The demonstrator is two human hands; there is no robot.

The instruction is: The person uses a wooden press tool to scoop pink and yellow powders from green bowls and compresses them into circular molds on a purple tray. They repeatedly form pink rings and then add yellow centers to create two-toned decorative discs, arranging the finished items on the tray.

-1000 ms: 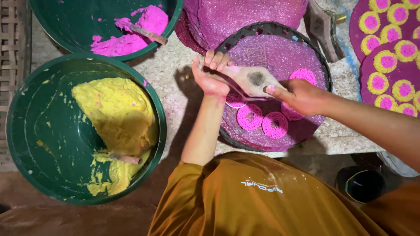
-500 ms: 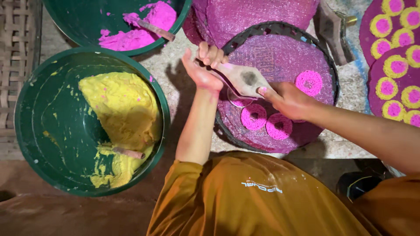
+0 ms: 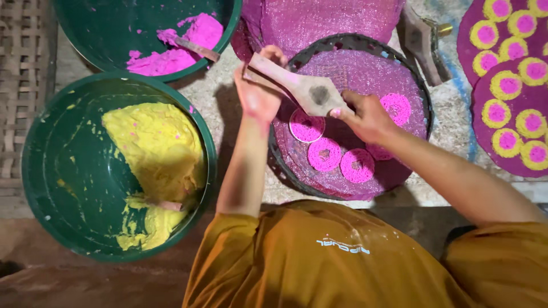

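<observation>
Both hands hold a wooden mould [image 3: 302, 86] over a round tray [image 3: 422, 102] lined with purple mesh. The left hand [image 3: 260, 94] is closed around the mould's narrow handle at the far-left end; the right hand [image 3: 368, 117] pinches the wide near-right end, fingers curled on its edge. The mould's long axis runs from far-left to near-right, tilted, with a dark hollow facing up at the wide end. It hovers just above the tray; contact cannot be told.

Four pink rings [image 3: 324, 154] lie on the mesh, directly below and near of the mould, closest to the right hand. A green basin of yellow dough [image 3: 154, 148] sits left, nearer the left arm. A basin of pink dough [image 3: 182, 43] is far left. Finished yellow-pink discs [image 3: 514, 74] lie far right.
</observation>
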